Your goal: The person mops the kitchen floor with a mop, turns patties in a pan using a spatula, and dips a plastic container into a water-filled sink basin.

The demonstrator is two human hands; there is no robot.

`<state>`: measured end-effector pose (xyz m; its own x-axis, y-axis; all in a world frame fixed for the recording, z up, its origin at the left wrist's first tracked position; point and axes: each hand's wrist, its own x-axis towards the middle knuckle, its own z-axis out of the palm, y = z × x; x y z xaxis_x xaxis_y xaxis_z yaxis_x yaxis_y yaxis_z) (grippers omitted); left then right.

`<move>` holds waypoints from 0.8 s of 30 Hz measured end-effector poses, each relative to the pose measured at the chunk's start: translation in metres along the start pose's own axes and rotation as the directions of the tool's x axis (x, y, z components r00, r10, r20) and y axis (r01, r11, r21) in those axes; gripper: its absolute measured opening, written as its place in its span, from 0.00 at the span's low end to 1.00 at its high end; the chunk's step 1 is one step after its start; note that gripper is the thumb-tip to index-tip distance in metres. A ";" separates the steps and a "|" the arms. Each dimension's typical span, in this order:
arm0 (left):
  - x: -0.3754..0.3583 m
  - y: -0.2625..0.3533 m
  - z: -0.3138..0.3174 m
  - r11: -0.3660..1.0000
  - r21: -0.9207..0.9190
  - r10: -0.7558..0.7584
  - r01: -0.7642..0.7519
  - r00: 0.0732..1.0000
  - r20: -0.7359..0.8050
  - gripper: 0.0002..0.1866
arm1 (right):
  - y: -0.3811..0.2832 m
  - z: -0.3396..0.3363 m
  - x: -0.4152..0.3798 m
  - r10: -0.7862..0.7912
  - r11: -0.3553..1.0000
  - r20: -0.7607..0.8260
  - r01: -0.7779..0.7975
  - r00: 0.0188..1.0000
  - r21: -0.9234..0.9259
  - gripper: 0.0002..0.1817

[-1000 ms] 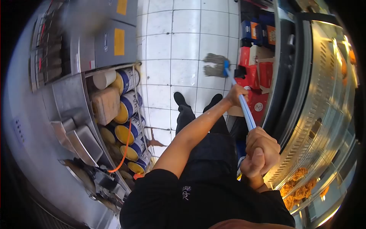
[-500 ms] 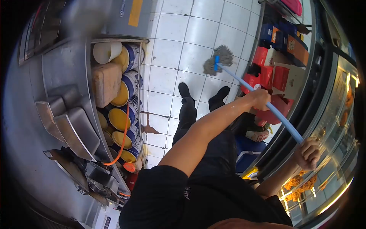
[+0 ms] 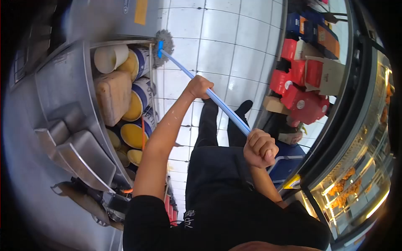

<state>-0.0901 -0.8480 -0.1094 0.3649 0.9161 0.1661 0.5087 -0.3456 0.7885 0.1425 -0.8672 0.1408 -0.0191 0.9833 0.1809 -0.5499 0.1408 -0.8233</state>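
- Head view: the left hand had its fingers wrapped around the blue mop handle, partway along.
- The right hand gripped the handle's near end, fingers curled tight.
- The grey mop head lay on the white tiled floor, just beside a corner of the steel desk; whether they touched, I couldn't tell.
- Tins sat beneath that desk; red boxes stood across the aisle, on the right.

White floor tiles border a steel counter.
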 end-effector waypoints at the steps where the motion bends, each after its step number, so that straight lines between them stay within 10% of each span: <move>1: -0.014 0.007 0.004 0.999 -0.004 -0.042 0.042 0.999 0.016 0.11 | -0.005 0.007 -0.010 -0.010 1.000 -0.018 0.010 1.000 -0.008 0.25; 10: -0.004 0.140 0.116 0.995 -0.052 -0.050 0.090 0.852 0.522 0.08 | -0.167 -0.096 -0.104 0.417 0.878 -0.118 -0.433 0.901 -0.204 0.20; 13: -0.028 0.186 0.174 0.979 -0.203 0.107 0.016 0.808 0.579 0.10 | -0.224 -0.087 -0.111 0.860 0.314 -0.446 -0.946 0.249 0.077 0.10; 14: -0.033 0.199 0.185 0.979 -0.202 0.153 -0.021 0.730 0.667 0.11 | -0.236 -0.089 -0.117 0.894 0.027 -0.441 -0.973 -0.080 0.231 0.11; 17: -0.036 0.194 0.191 0.958 -0.278 0.226 -0.075 0.792 0.566 0.11 | -0.227 -0.125 -0.126 0.876 -0.414 -0.109 -0.848 -0.470 0.330 0.11; 20: -0.031 0.139 0.158 0.992 -0.121 0.040 0.039 0.806 0.590 0.10 | -0.160 -0.131 -0.108 0.843 -0.492 0.036 -0.741 -0.537 0.457 0.18; 23: -0.019 0.008 0.113 0.997 0.052 0.002 -0.054 0.713 0.701 0.12 | -0.042 -0.127 -0.107 0.913 -0.394 0.160 -0.717 -0.375 0.575 0.17; 24: -0.010 -0.043 0.079 0.996 -0.070 0.078 -0.047 0.821 0.565 0.10 | 0.003 -0.106 -0.081 0.930 -0.363 0.175 -0.728 -0.324 0.581 0.16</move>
<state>-0.0544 -0.8584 -0.1918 0.7800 0.6107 -0.1363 0.4352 -0.3729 0.8195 0.2313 -0.9345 0.0667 -0.6514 -0.2080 -0.7297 -0.2716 -0.8340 0.4802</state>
